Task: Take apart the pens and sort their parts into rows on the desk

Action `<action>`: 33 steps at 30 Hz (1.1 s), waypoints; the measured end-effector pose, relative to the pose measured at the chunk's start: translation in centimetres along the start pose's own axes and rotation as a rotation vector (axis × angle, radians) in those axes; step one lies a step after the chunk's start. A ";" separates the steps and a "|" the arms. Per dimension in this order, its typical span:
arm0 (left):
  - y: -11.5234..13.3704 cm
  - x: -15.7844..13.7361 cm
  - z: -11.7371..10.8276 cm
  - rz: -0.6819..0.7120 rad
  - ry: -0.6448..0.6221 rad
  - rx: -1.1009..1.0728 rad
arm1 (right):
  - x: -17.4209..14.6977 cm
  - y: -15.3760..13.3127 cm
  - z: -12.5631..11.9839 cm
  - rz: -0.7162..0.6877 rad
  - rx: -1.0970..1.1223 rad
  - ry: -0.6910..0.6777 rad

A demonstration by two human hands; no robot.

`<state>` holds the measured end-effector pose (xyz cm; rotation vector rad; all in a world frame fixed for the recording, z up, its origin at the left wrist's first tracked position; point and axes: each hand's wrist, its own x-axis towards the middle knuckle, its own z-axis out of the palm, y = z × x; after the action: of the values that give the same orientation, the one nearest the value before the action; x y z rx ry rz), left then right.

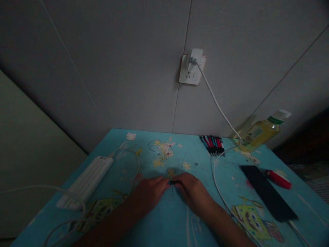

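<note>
Head view: a slim dark piece [174, 182], with a hint of blue at its left end, lies between the two hands just over the bench [164, 223]; the left hand [153, 192] seems to pinch its left end, the right hand [191, 190] closes round its right end — both narrow, knuckles up, with too much shadow to make out each finger. The step in hand appears to be two-handed work on this piece; the next move, as I judge it, calls for a firm hold at both ends and a clear sight of the part that the fingers cover.

Beyond the piece and to its right is a row of slim sticks [212, 145], red, blue and black, perhaps pens; a white cable [214, 172] loops down nearer to it on that side. Farther right of the piece lie a black slab [268, 192] and a red object [279, 179] just beside it; a bottle of yellow liquid [260, 133] stands beyond these; well to the piece's left is a white power strip [86, 181] — and high beyond it all, the wall socket [191, 73].
</note>
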<state>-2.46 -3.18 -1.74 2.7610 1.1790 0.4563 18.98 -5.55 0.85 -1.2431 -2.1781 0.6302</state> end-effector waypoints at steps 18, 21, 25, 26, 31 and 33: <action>0.1 0.1 -0.5 0.014 0.031 0.084 | 0.0 -0.5 0.7 0.171 0.202 0.034; 0.1 0.1 -0.6 0.000 0.030 0.083 | 0.0 -0.6 0.8 0.164 0.244 0.095; 0.2 0.2 -1.0 -0.004 0.034 0.059 | 0.0 -0.5 0.8 0.165 0.218 0.031; 0.3 0.1 -1.1 0.001 0.041 0.049 | 0.0 -0.5 0.8 0.166 0.229 0.030; 0.5 0.1 -1.4 -0.028 0.045 0.030 | 0.2 -0.5 0.7 0.162 0.351 0.137; 0.5 0.1 -1.5 -0.040 0.052 0.034 | 0.2 -0.6 0.5 0.182 0.395 0.121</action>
<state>-2.54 -3.48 -0.20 2.7645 1.2626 0.5119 18.17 -5.68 0.87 -1.2320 -1.7460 0.9786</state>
